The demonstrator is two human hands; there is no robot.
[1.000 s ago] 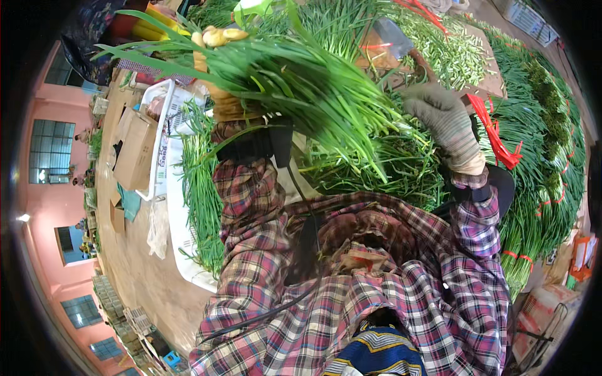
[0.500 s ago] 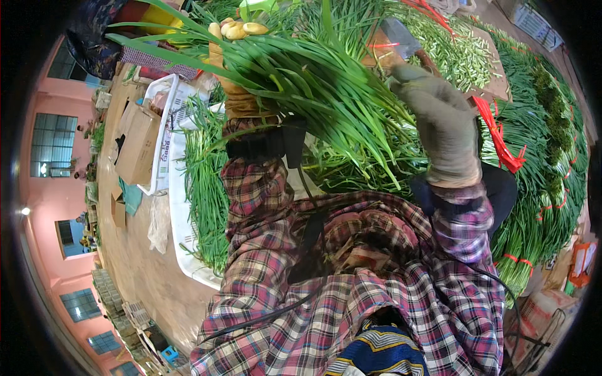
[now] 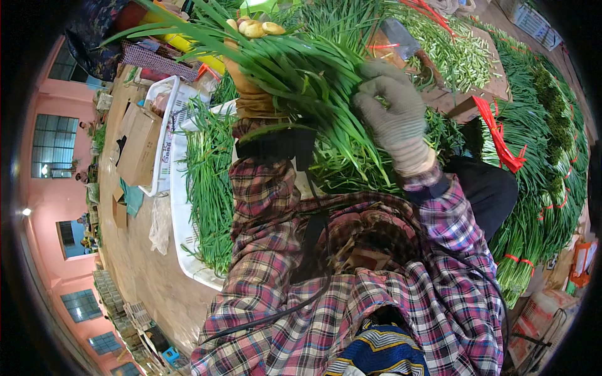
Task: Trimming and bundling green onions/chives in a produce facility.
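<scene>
My left hand (image 3: 254,81), in a tan glove with pale yellow fingertips, is closed around a thick bunch of garlic chives (image 3: 307,69). The long green leaves fan out to the left and droop to the right, hiding much of the palm. My right hand (image 3: 395,113), in a grey-brown knit glove, has its fingers curled at the bunch's right side, pinching leaves there; the exact grip is partly hidden. More loose chives (image 3: 351,163) lie below the bunch, by my lap.
A white crate (image 3: 182,232) of chives stands at left, near another white basket (image 3: 164,135) and a cardboard box (image 3: 139,141). A cleaver (image 3: 401,39) lies beside cut stalk pieces (image 3: 461,62). Red ties (image 3: 498,138) hang at right, before stacked bundles (image 3: 533,163).
My right hand has swung left and come in against the bunch. My left hand has shifted slightly right with the chives still held.
</scene>
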